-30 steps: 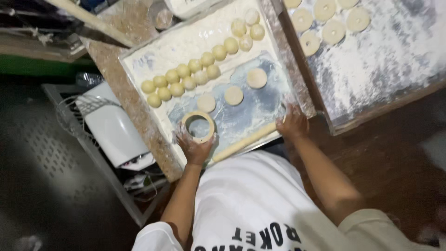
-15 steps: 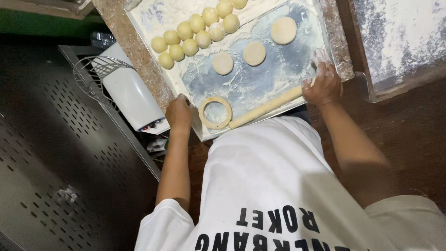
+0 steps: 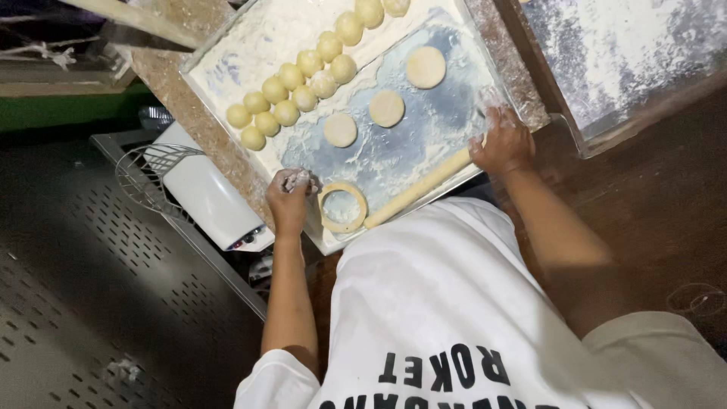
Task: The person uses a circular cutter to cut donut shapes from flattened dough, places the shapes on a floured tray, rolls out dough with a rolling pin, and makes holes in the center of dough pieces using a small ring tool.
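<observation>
Looking down from the head camera: left hand [image 3: 291, 195] curled into a fist, floury, right beside the round ring cutter [image 3: 342, 207] at the near edge of the floured tray [image 3: 424, 144]. Right hand [image 3: 501, 141] resting fingers-down on the far end of the rolling pin [image 3: 418, 188] (lying slantwise along the tray edge). Three flat dough discs [image 3: 386, 108] mid-tray, two rows of dough balls [image 3: 303, 87] beyond them. Speckled counter [image 3: 155, 68] underneath.

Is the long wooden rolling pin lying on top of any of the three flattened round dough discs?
No: the long wooden rolling pin lies along the floured tray's near edge, apart from the three flattened round dough discs, with the right hand at its end.
</observation>
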